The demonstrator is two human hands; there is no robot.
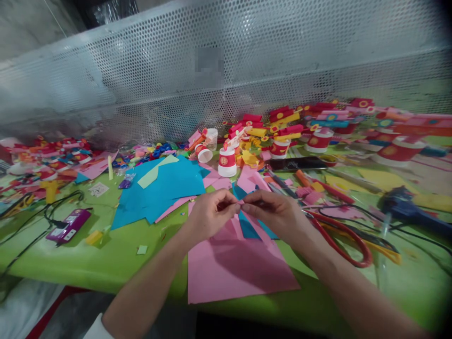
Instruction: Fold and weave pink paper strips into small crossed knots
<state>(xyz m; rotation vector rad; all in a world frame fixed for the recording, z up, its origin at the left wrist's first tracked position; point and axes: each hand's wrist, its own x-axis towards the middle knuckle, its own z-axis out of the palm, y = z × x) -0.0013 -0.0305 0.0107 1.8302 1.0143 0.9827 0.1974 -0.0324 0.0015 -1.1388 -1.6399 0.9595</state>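
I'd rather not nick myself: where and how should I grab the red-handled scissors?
Probably by the rounded end of the scissors' red handle, coming from the near right. That broad loop faces the near right, while the other end runs far left, toward the right hand. Mind the yellow-and-black tool alongside.

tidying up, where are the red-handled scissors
The red-handled scissors lie in the head view's right half, on the green table, right of the right hand.
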